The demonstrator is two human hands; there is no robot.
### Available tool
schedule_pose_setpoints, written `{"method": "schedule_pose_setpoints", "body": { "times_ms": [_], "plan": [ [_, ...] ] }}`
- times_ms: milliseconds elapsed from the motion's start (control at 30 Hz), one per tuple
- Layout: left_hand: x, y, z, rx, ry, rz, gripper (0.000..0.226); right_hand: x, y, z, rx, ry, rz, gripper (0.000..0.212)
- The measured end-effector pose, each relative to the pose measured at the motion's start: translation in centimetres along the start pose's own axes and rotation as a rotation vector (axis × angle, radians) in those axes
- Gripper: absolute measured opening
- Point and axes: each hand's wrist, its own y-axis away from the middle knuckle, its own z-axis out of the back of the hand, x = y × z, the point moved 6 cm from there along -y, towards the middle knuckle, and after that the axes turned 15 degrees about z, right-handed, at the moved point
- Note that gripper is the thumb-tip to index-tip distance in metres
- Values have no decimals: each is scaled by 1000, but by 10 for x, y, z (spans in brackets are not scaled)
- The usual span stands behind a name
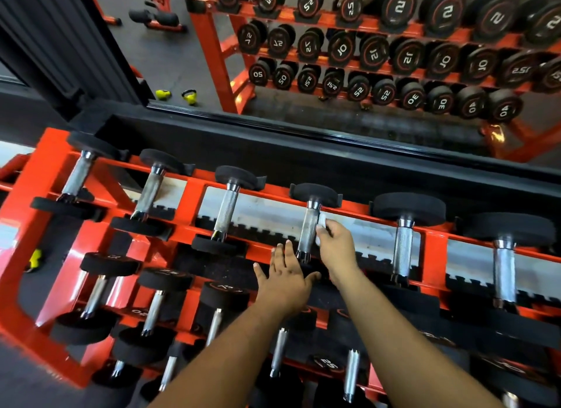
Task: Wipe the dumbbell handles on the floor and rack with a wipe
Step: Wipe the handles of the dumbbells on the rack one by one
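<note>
Right hand: the right hand (335, 250) pinches a white wipe (321, 228) in curled fingers and presses it against the right side of a handle (308, 229) on the top tier of the rack (194, 192).
Wipe: folded small, mostly hidden by the fingers, touching the knurled steel about midway along the handle.
Left hand: the left hand (287, 278) lies flat with fingers spread and straight, resting on the near black head of the same dumbbell (314, 195), just left of the handle; it grasps nothing.
Dumbbell: fourth from the left on the top tier, lying across the orange rails, far head toward the mirror (334, 43).
Rack: orange steel, tiered, with rows of black-headed dumbbells on each level; lower tiers sit under the forearms.
Mirror: runs along the wall behind the rack and reflects the numbered dumbbell ends and two yellow kettlebells (176, 95) on the dark floor.
</note>
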Motion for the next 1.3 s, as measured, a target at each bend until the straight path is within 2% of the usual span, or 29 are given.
{"method": "schedule_pose_setpoints", "body": {
  "times_ms": [67, 133, 233, 300, 367, 400, 500, 533, 667, 767, 833, 900, 1000, 1100, 1300],
  "plan": [
    [0, -1, -1, -10, 9, -2, 91, 11, 3, 7, 37, 297, 318, 32],
    [-1, 0, -1, -5, 19, 4, 92, 14, -8, -4, 211, 561, 557, 53],
    [0, 0, 1, 8, 10, 19, 91, 3, -17, -14, 424, 963, 752, 69],
    [-1, -1, 2, 11, 24, 13, 91, -5, -8, -15, 570, 1089, 884, 76],
    [0, -2, 0, -1, 53, 14, 92, -5, 4, -17, 729, 1216, 1057, 75],
    [0, -3, -1, -1, 58, 15, 92, 2, 3, -16, 729, 1288, 1091, 72],
    [1, -2, -2, 4, 40, 17, 92, 21, -17, -8, 596, 1370, 974, 72],
    [0, -1, 0, 8, 39, 16, 91, 21, -17, -9, 613, 1318, 944, 72],
    [1, -2, -1, -11, 83, 8, 92, 5, 18, -15, 908, 989, 949, 64],
    [0, -1, -3, -27, 83, -7, 93, -3, 15, -2, 919, 994, 959, 65],
    [0, 0, -3, -22, 68, -12, 93, 1, 0, 3, 820, 1068, 945, 72],
    [1, -2, -3, -14, 65, -15, 93, 9, -8, 1, 715, 1087, 854, 77],
    [2, -4, -5, -4, 83, -24, 93, 4, 7, -9, 607, 835, 650, 69],
    [4, -5, -7, -10, 76, -29, 91, -10, 25, 0, 407, 563, 464, 55],
    [3, -4, -5, -30, 66, -18, 92, -8, 14, -1, 144, 250, 175, 34]
  ]
}}
